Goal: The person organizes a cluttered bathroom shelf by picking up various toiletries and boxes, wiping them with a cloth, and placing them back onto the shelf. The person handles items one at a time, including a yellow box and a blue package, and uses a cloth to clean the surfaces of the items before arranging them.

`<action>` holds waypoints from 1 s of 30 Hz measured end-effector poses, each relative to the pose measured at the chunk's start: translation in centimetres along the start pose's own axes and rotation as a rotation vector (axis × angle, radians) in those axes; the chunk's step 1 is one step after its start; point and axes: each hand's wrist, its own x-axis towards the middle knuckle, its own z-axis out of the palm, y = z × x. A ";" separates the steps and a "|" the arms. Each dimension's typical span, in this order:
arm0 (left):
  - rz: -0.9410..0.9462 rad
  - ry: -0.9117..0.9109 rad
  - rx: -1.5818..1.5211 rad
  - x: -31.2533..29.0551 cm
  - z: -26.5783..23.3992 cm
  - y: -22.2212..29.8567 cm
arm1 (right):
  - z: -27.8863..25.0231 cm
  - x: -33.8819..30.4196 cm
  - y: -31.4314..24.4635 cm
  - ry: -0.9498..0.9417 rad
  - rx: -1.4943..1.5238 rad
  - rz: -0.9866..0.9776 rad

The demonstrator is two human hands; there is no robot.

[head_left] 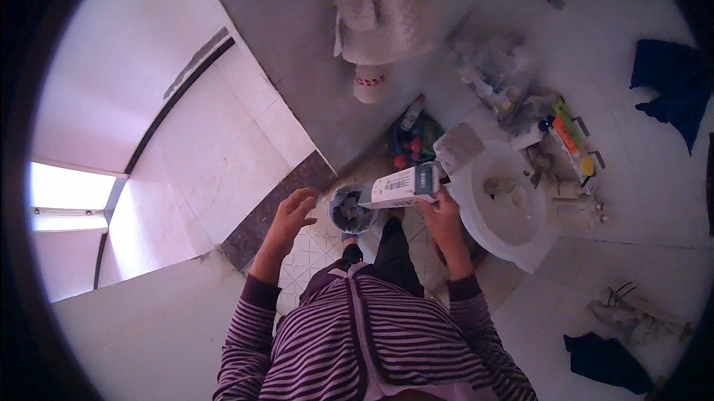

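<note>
My right hand grips a white box with a dark teal end and printed sides. The box lies almost level in front of me, its left end close to the rim of a bucket-like bin. Inside the bin shows a dark lining with pale scraps in it. My left hand hovers to the left of the bin with its fingers apart and bent, holding nothing. The fingertips of my right hand are partly hidden behind the box.
To the right is a white washbasin, with a shelf of bottles and tubes behind it. Beyond the box stands a dark container holding bottles. Towels hang on the far wall. A doorway with a dark stone sill lies left.
</note>
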 end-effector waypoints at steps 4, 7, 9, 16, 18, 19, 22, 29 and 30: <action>-0.041 0.062 0.102 0.8 -1.8 -3.7 | 5.9 -0.3 5.8 0.002 -0.085 -0.082; 0.039 0.022 0.283 3.8 -1.6 -9.9 | 9.0 -1.2 7.6 -0.076 -0.113 0.077; 0.034 -0.014 0.199 4.6 0.2 -12.2 | 11.2 -1.5 10.5 -0.038 -0.071 -0.009; 0.073 -0.181 0.328 8.2 3.1 -21.9 | 15.8 -5.2 16.5 -0.145 -0.335 0.060; 0.083 -0.089 0.368 8.1 2.6 -22.5 | 15.2 -6.5 17.4 -0.093 -0.377 0.075; 0.090 -0.041 0.391 8.0 2.3 -22.0 | 15.0 -6.5 17.6 -0.064 -0.395 0.081; -0.048 -0.026 0.378 7.9 1.1 -17.2 | 12.5 -4.1 19.1 -0.105 -0.295 0.169; 0.462 -0.237 0.511 8.4 5.8 -2.4 | -3.3 8.2 -2.0 0.230 0.187 0.117; 0.567 -0.292 0.553 7.5 7.3 0.8 | -6.1 9.7 -3.7 0.286 0.068 -0.045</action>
